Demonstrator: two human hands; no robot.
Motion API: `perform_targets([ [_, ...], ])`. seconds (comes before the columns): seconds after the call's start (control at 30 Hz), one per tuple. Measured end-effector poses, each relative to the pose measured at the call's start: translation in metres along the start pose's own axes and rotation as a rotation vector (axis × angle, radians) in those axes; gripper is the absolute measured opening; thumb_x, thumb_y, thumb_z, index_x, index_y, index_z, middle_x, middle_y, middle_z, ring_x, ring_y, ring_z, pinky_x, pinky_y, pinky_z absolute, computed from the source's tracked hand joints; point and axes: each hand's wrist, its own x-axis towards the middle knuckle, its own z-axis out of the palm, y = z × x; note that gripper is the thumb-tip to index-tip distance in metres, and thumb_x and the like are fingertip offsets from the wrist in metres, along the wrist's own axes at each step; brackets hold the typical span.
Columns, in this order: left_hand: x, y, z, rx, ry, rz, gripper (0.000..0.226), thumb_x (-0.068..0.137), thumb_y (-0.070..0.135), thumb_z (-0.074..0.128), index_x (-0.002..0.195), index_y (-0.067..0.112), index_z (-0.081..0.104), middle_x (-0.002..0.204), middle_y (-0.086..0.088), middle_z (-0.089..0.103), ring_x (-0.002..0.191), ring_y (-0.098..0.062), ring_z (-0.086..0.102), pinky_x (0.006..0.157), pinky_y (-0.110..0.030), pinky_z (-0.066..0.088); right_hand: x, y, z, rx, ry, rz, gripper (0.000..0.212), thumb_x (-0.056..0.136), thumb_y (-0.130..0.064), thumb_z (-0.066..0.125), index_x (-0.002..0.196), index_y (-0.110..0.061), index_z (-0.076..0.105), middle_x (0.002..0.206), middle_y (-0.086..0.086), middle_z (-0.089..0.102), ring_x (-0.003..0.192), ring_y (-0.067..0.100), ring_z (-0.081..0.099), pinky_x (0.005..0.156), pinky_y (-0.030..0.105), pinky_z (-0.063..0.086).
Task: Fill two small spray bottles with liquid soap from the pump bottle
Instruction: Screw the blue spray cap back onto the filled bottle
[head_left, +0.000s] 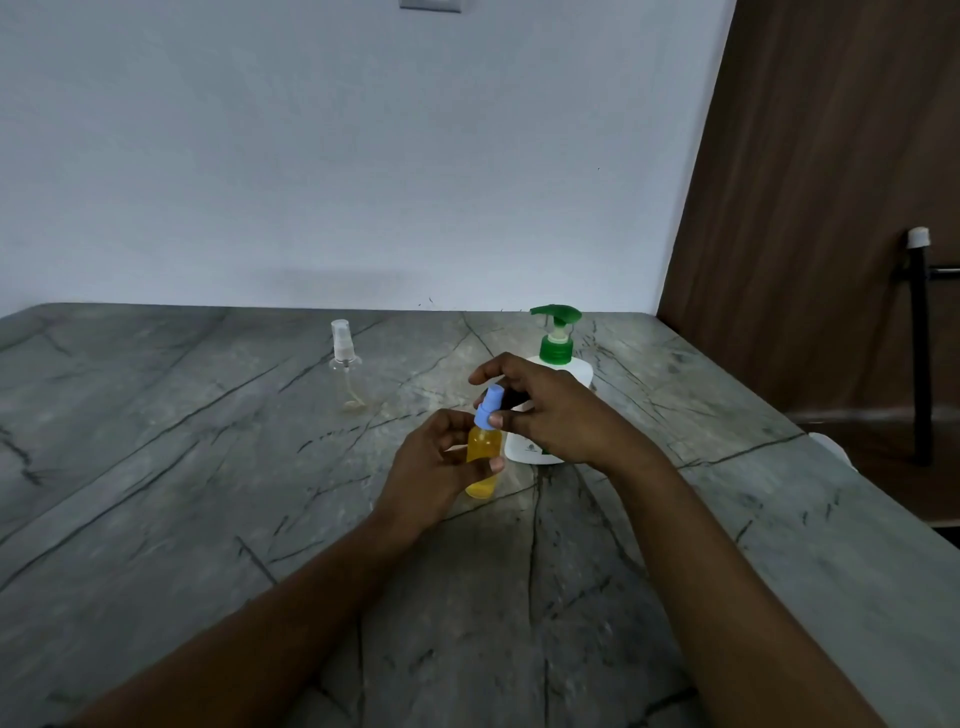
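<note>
Gripping the yellow-filled spray bottle (484, 449) round its body, the left hand (431, 467) covers part of its side. The right hand (550, 415) pinches the blue spray cap (489, 408) between thumb and fingers. Whether the bottle's base touches the grey stone table (208, 519) cannot be told. Just behind, the white pump bottle (557, 349), with its green pump, is half hidden and its label is unreadable. The clear spray bottle (345, 364) stands well apart on the left, its contents indistinct.

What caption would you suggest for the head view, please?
Left hand holds the orange spray bottle, right hand pinches its blue cap; clear spray bottle and pump bottle stand behind.
</note>
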Motion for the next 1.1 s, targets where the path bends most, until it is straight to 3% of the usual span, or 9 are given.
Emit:
perform_targets([
  [0.1, 0.001, -0.001, 0.001, 0.009, -0.002, -0.006, 0.041, 0.068, 0.015, 0.080, 0.102, 0.023, 0.058, 0.106, 0.000, 0.067, 0.098, -0.017, 0.064, 0.088, -0.043, 0.052, 0.001, 0.001, 0.001, -0.023, -0.008, -0.006, 0.032, 0.091, -0.015, 0.062, 0.118, -0.031, 0.054, 0.114, -0.001, 0.063, 0.104, 0.009, 0.058, 0.083, 0.021, 0.045],
  [0.23, 0.000, 0.000, 0.001, 0.010, -0.012, -0.010, 0.040, 0.069, 0.016, 0.079, 0.101, 0.026, 0.057, 0.107, 0.002, 0.066, 0.099, -0.016, 0.064, 0.089, -0.042, 0.052, 0.002, -0.001, 0.000, -0.041, -0.066, -0.029, 0.032, 0.092, -0.009, 0.059, 0.118, -0.027, 0.055, 0.116, -0.004, 0.062, 0.105, 0.006, 0.055, 0.081, 0.012, 0.042],
  [0.37, 0.000, -0.001, 0.001, -0.002, -0.012, -0.009, 0.040, 0.069, 0.015, 0.079, 0.101, 0.024, 0.058, 0.106, -0.001, 0.068, 0.097, -0.017, 0.065, 0.089, -0.044, 0.052, 0.004, -0.001, -0.001, -0.078, -0.057, -0.034, 0.025, 0.089, -0.013, 0.064, 0.112, -0.022, 0.059, 0.112, -0.003, 0.065, 0.102, 0.009, 0.059, 0.085, 0.023, 0.047],
  [0.53, 0.000, -0.001, 0.002, 0.016, -0.009, 0.015, 0.037, 0.070, 0.016, 0.078, 0.097, 0.028, 0.056, 0.103, 0.003, 0.067, 0.095, -0.015, 0.065, 0.083, -0.037, 0.055, 0.008, -0.005, 0.005, -0.115, 0.068, 0.037, 0.023, 0.077, -0.027, 0.078, 0.090, -0.014, 0.064, 0.090, -0.002, 0.068, 0.082, 0.011, 0.062, 0.074, 0.029, 0.051],
  [0.67, -0.001, -0.002, 0.000, -0.022, -0.025, 0.004, 0.040, 0.070, 0.012, 0.078, 0.099, 0.029, 0.055, 0.101, 0.007, 0.067, 0.093, -0.008, 0.064, 0.079, -0.027, 0.055, 0.007, -0.012, 0.008, -0.190, 0.186, 0.092, 0.035, 0.074, -0.041, 0.078, 0.091, -0.014, 0.062, 0.077, -0.007, 0.059, 0.070, 0.009, 0.055, 0.061, 0.023, 0.043],
  [0.8, 0.000, -0.005, -0.001, -0.006, -0.020, 0.001, 0.044, 0.068, 0.013, 0.080, 0.105, 0.020, 0.058, 0.100, 0.001, 0.070, 0.091, -0.013, 0.067, 0.081, -0.034, 0.056, 0.001, -0.001, -0.011, 0.121, 0.102, 0.090, 0.032, 0.081, -0.019, 0.074, 0.111, -0.018, 0.062, 0.099, -0.005, 0.067, 0.090, 0.009, 0.065, 0.085, 0.032, 0.055],
  [0.93, 0.001, -0.006, -0.002, 0.009, -0.029, 0.005, 0.044, 0.069, 0.012, 0.079, 0.107, 0.016, 0.059, 0.099, 0.002, 0.070, 0.090, -0.012, 0.067, 0.076, -0.025, 0.055, -0.002, 0.007, -0.008, 0.181, -0.101, 0.079, 0.043, 0.087, -0.002, 0.066, 0.121, -0.025, 0.057, 0.113, 0.000, 0.066, 0.104, 0.009, 0.063, 0.090, 0.022, 0.050],
  [1.0, 0.001, -0.005, -0.002, 0.027, -0.034, 0.012, 0.043, 0.070, 0.012, 0.078, 0.108, 0.015, 0.059, 0.098, 0.003, 0.069, 0.086, -0.008, 0.067, 0.070, -0.017, 0.053, 0.000, 0.006, -0.002, 0.152, -0.074, 0.074, 0.044, 0.086, -0.002, 0.066, 0.121, -0.026, 0.057, 0.111, -0.002, 0.065, 0.103, 0.008, 0.061, 0.085, 0.014, 0.048],
  [1.1, 0.000, -0.005, -0.002, 0.023, -0.032, 0.013, 0.041, 0.071, 0.010, 0.077, 0.108, 0.013, 0.060, 0.096, 0.004, 0.070, 0.082, -0.006, 0.068, 0.069, -0.015, 0.053, 0.003, 0.002, 0.004, 0.026, 0.023, 0.054, 0.040, 0.082, -0.009, 0.073, 0.118, -0.021, 0.061, 0.100, -0.006, 0.063, 0.091, 0.006, 0.059, 0.068, 0.002, 0.041],
])
